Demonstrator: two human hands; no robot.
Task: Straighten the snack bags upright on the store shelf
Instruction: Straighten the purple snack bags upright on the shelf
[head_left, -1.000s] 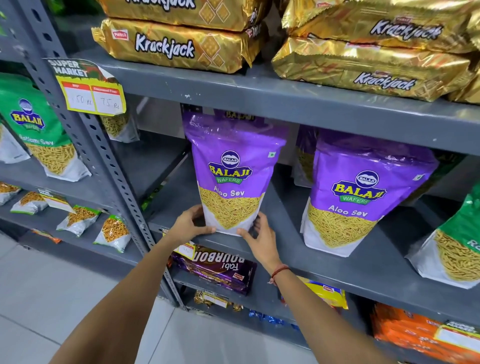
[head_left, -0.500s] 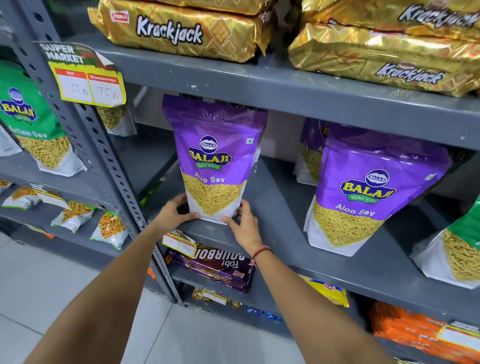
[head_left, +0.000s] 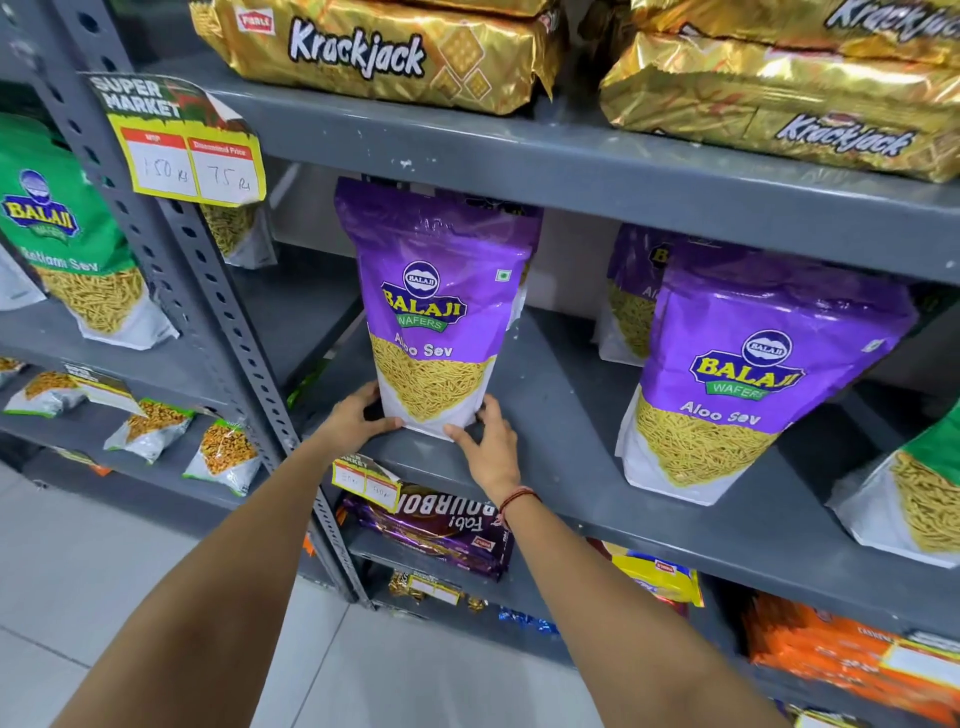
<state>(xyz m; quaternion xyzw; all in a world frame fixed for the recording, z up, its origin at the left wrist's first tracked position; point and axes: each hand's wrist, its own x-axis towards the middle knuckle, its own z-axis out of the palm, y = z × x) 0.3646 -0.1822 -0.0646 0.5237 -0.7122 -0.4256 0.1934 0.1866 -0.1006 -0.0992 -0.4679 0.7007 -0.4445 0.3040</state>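
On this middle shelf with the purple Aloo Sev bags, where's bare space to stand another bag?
Bare shelf lies between the held Aloo Sev bag and the right Aloo Sev bag. A smaller patch sits left of the held bag, by the upright post. The far right is crowded by the green bag.

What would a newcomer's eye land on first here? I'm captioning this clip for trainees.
Most likely the purple Aloo Sev bag standing mid-shelf, with the left hand and right hand pressed to its bottom corners. Next, a second purple Aloo Sev bag leans to its right, and gold Krackjack packs lie on the shelf above.
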